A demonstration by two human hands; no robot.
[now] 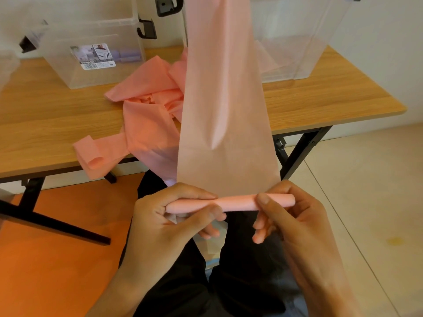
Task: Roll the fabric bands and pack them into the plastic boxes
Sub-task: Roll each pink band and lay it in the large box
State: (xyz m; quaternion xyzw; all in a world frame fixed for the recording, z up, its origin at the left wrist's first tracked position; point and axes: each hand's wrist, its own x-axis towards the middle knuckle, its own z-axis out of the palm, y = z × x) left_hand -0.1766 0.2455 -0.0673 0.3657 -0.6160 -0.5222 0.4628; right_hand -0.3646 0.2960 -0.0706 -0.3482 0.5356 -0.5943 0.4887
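Both the left hand (pixel 174 216) and right hand (pixel 295 216) pinch the skinny pink roll (pixel 238 203), probably keeping its band (pixel 226 110) taut so it winds tight.

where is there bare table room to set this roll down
Bare wooden table left of the loose pink fabric pile, before the small clear plastic box; also right front, before the tall clear box. Centre is crowded.

Sticker label (pixel 93 56) on left plastic box (pixel 129 69): print, barcode too blurred to read.
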